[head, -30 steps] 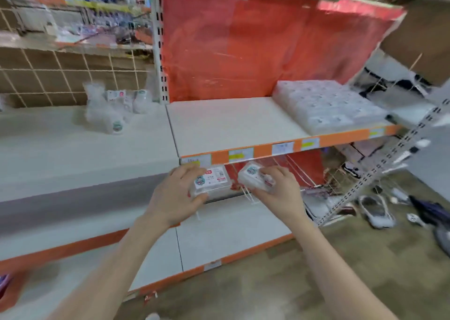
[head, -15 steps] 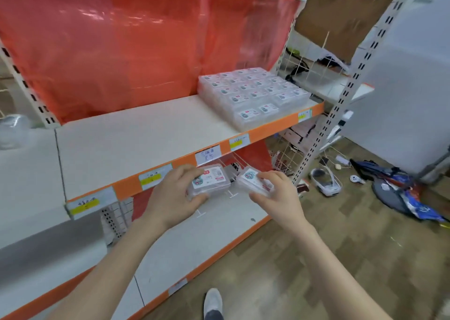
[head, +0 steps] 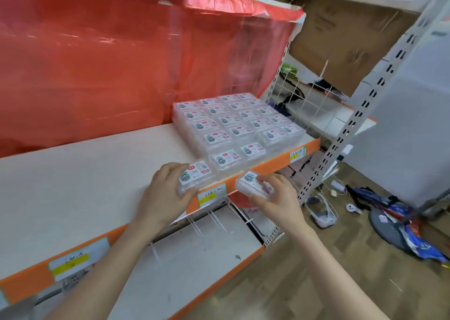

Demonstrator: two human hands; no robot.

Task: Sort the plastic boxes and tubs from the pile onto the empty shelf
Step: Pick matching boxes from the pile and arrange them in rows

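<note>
A red plastic sheet [head: 121,63] hangs across the back of the shelf [head: 85,173], whose white board is bare along its left and middle. Its orange front edge carries a yellow price label [head: 68,263] near the left end.

The left grip [head: 163,193], a bare hand, has its thumb and fingers curled round a clear plastic box [head: 194,176] with a printed label on top. That box sits at the shelf's front edge, right of the middle and just beside the front left corner of the stacked boxes [head: 238,122]. Whether it rests on the board cannot be told.

The stacked boxes fill the right end of the shelf in neat rows, several layers deep, reaching from the front edge back to the red sheet.

The right grip [head: 275,197] pinches a second clear box [head: 250,184] between thumb and fingertips. It is held tilted in the air, just in front of the orange edge and below the stack's front row, near the left box but apart from it.

Beneath lies a lower shelf [head: 194,258]. Right of it stands a slotted upright [head: 341,137], and a white headset [head: 321,210] lies on the wooden floor [head: 316,283].
</note>
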